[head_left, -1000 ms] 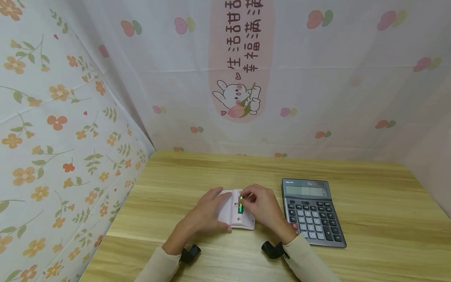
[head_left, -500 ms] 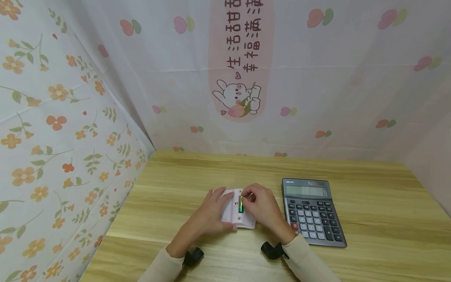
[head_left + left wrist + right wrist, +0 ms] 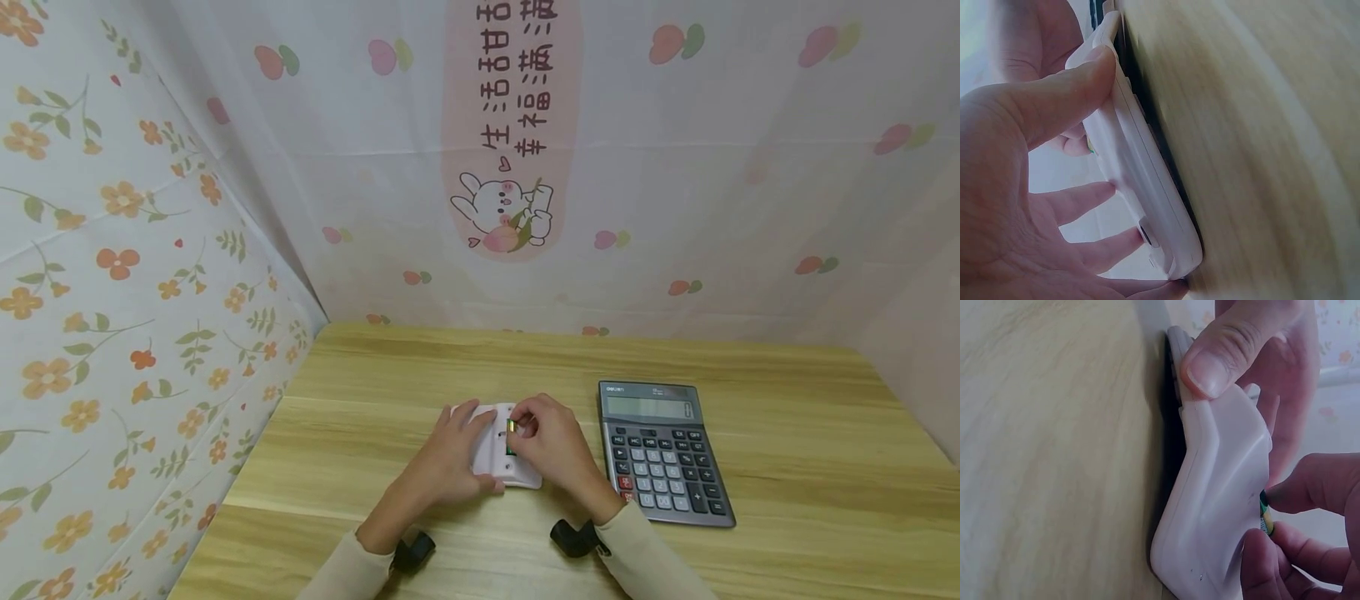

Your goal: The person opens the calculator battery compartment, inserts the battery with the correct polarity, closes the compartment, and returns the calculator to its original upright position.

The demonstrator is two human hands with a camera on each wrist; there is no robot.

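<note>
A small white electronic device [image 3: 487, 458] lies face down on the table, its back turned up. My left hand [image 3: 447, 462] holds it, thumb at the near edge and fingers spread over the back and far end; in the left wrist view its thumb [image 3: 1079, 94] presses the casing. A green cylindrical battery [image 3: 511, 446] sits at the slot in the device's back. My right hand [image 3: 557, 446] pinches this battery between thumb and fingers, which partly cover it. In the right wrist view, the battery [image 3: 1265, 515] shows only as a green and yellow sliver at the casing.
A grey desktop calculator [image 3: 663, 450] lies face up to the right of my right hand. The wooden table [image 3: 360, 383] meets a printed cloth backdrop [image 3: 637, 192] behind and a floral cloth [image 3: 150, 275] on the left. Black wrist cameras [image 3: 573, 538] sit at both cuffs.
My left hand has shifted slightly right along the white device. The right thumb and fingers have moved a little left over the battery, covering more of it.
</note>
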